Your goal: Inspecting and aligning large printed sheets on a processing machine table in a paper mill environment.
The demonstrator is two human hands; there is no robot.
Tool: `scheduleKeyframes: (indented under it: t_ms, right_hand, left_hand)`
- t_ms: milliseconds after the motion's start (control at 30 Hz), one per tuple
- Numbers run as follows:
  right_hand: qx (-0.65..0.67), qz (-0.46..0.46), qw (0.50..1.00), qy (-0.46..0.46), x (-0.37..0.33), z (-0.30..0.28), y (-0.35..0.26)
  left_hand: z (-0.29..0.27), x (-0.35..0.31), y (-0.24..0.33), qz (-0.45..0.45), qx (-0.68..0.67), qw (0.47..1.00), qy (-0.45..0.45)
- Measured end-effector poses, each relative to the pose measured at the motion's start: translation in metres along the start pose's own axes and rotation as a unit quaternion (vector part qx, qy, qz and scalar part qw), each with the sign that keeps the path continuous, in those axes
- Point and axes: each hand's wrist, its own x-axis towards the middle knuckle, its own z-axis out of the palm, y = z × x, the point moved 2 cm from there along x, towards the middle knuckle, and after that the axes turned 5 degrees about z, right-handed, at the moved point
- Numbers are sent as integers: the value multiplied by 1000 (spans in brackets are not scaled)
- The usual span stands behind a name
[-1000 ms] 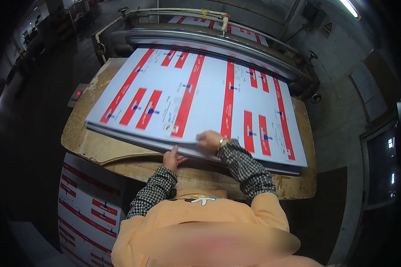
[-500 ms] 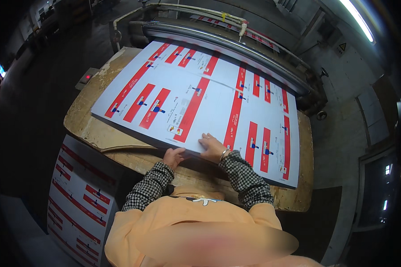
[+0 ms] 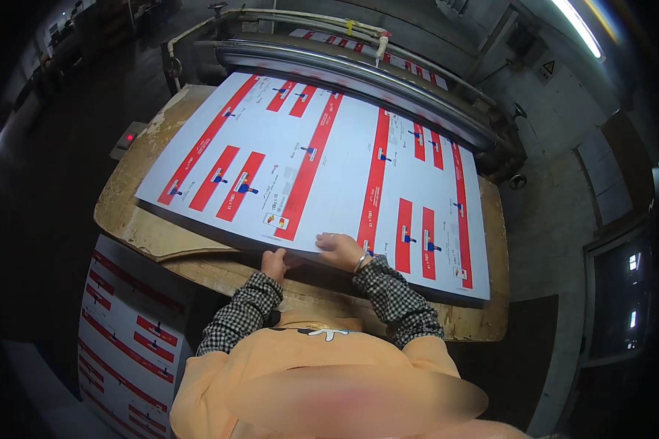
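A stack of large printed cardboard sheets (image 3: 344, 168), white with red bands and small blue figures, lies on a worn wooden table (image 3: 124, 197). My right hand (image 3: 338, 251) is closed at the near edge of the stack, its fingers curled over the top sheet. Just left of it, my left hand (image 3: 274, 265) is closed against the same edge, thumb up, with its other fingers partly hidden below. The far edge of the top sheet reaches the metal rollers (image 3: 359, 88) of a machine.
Beyond the rollers, more printed sheets (image 3: 329, 38) show under a pale pipe frame (image 3: 293, 14). A second pile of printed sheets (image 3: 132, 322) stands low at the left. By the table's left edge is a switch box (image 3: 128, 140) with a red light. A handwheel (image 3: 518, 181) juts out at right.
The sheet ahead has gone into the rollers, and the seam across the stack no longer shows. My left fingers have closed in at the edge. The whole view has shifted slightly.
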Motion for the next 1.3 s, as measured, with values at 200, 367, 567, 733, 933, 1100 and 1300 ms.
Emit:
scheduleKeyframes:
  t_ms: [200,367,567,733,933,1100,1300]
  right_hand:
    - [84,146,986,-14,43,-4,44]
    - [-3,177,982,66,56,0,34]
    - [-173,48,982,-66,3,23,0]
    - [7,69,991,-111,12,-9,5]
    - [31,-22,996,83,14,-41,-13]
    - [58,-10,998,7,5,-12,-8]
    - [65,-3,998,-15,9,13,22]
  left_hand:
    - [10,-10,11,-18,-21,999,-21]
    - [16,-10,12,-9,-32,998,-60]
    - [15,-11,16,-8,-9,998,-58]
    - [17,-16,12,-8,-60,991,-119]
    - [11,-7,2,-6,-42,999,-17]
    - [6,0,2,17,-41,998,-37]
    - [12,-4,7,36,-50,997,-46]
